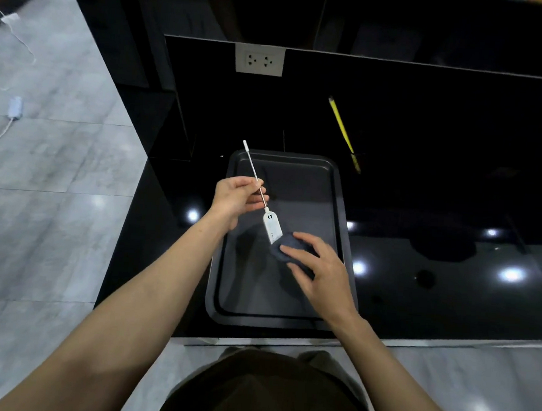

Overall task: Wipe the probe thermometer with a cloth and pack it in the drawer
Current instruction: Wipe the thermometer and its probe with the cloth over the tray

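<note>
The probe thermometer has a white body and a long thin metal stem pointing up and to the left. My left hand pinches the stem near its middle and holds the thermometer above the dark tray. My right hand holds a dark blue-grey cloth bunched round the lower end of the white body. No drawer is visible in this view.
The tray lies on a glossy black countertop near its front edge. A yellow pencil-like stick lies beyond the tray. A white wall socket sits on the black back panel. A white cable and adapter lie on the grey tiled floor at left.
</note>
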